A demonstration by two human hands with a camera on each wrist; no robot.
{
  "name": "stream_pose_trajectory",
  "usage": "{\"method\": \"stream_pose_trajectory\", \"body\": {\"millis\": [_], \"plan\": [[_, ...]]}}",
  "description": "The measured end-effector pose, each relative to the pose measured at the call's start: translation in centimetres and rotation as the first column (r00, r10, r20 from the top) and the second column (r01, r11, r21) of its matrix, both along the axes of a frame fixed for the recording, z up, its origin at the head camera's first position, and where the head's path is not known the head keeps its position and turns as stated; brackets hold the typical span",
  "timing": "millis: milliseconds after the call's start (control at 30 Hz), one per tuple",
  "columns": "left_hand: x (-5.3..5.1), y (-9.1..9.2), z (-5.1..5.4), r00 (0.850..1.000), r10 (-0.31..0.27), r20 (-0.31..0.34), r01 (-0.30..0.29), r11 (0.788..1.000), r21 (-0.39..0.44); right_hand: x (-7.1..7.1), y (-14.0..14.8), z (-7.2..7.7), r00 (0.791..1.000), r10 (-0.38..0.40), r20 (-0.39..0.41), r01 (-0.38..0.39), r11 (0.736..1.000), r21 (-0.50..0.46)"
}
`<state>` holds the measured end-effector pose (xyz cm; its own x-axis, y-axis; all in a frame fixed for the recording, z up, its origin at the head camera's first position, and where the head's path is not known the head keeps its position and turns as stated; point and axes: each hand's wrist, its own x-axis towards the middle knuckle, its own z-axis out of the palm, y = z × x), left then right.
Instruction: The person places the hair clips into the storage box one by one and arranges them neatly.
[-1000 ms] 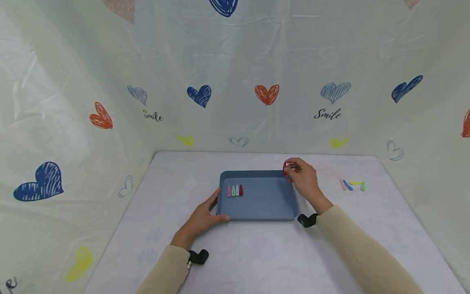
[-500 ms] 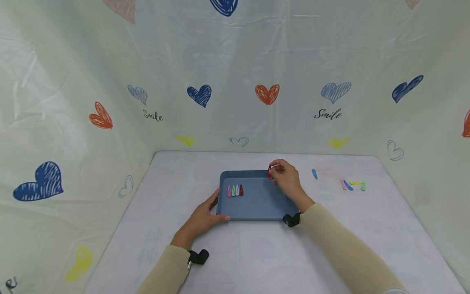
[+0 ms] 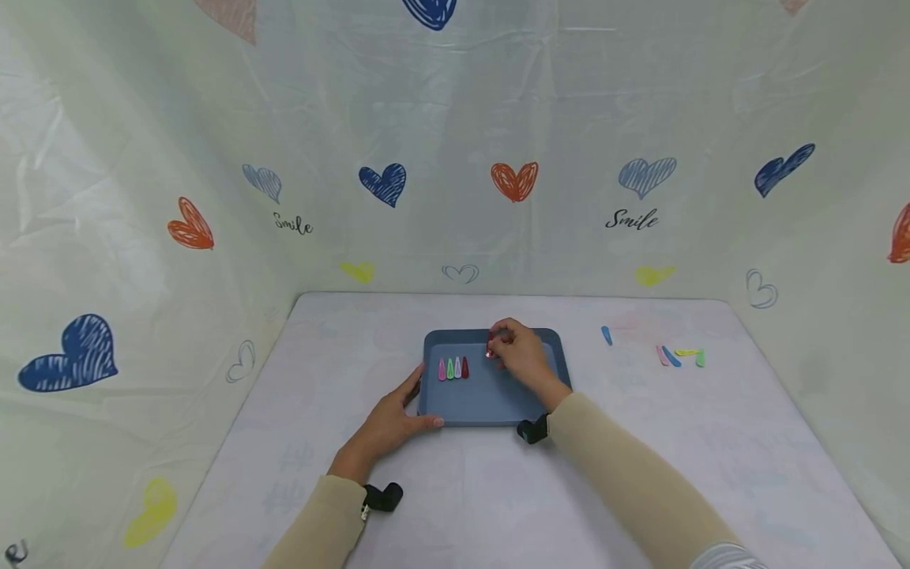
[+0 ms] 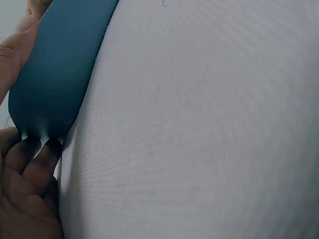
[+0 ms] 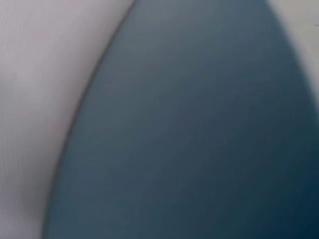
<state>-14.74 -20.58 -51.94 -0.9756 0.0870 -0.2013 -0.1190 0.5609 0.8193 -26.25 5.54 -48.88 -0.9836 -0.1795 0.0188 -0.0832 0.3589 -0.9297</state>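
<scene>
In the head view, my right hand [image 3: 524, 356] pinches a red snap hair clip [image 3: 490, 344] between thumb and fingers over the blue-grey tray [image 3: 498, 407]. Left of it, a row of snap clips lies in the tray: a pink clip [image 3: 441, 369], a green clip [image 3: 450, 368], a whitish clip [image 3: 458, 367] and a dark red clip [image 3: 465, 367]. My left hand [image 3: 391, 423] holds the tray's front left corner, thumb along the front and fingers at the left side. In the left wrist view, its fingers [image 4: 37, 167] touch the tray wall. The right wrist view shows blurred tray.
On the white table [image 3: 462, 490], right of the tray, lies a lone blue clip [image 3: 607, 335]. Farther right are a pink clip [image 3: 662, 356], another blue clip [image 3: 671, 357], a yellow clip [image 3: 686, 352] and a green clip [image 3: 701, 358]. A heart-printed curtain [image 3: 455, 118] stands behind.
My right hand has moved left with the red clip, from the tray's right back corner to near the row. The lone blue clip has come into view. My left hand has stayed put.
</scene>
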Motion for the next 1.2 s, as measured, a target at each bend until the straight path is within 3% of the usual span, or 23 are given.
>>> {"method": "stream_pose_trajectory", "body": {"millis": [167, 367, 567, 1200], "plan": [[0.0, 0.0, 0.2, 1.000, 0.001, 0.006, -0.001, 1.000, 0.010, 0.1, -1.0, -0.7, 1.000, 0.002, 0.015, -0.003, 0.999, 0.049], [0.0, 0.0, 0.5, 1.000, -0.003, 0.007, 0.003, 1.000, 0.019, 0.2, -2.0, -1.7, 0.999, -0.021, -0.044, 0.028, 0.986, 0.166], [0.0, 0.0, 0.6, 1.000, -0.004, 0.003, 0.004, 1.000, 0.020, 0.4, -2.7, -2.3, 0.997, -0.005, -0.072, 0.022, 0.974, 0.226], [0.0, 0.0, 0.5, 1.000, -0.005, 0.003, 0.004, 1.000, 0.021, 0.9, -3.1, -2.3, 0.989, 0.080, -0.126, -0.023, 0.918, 0.397]]}}
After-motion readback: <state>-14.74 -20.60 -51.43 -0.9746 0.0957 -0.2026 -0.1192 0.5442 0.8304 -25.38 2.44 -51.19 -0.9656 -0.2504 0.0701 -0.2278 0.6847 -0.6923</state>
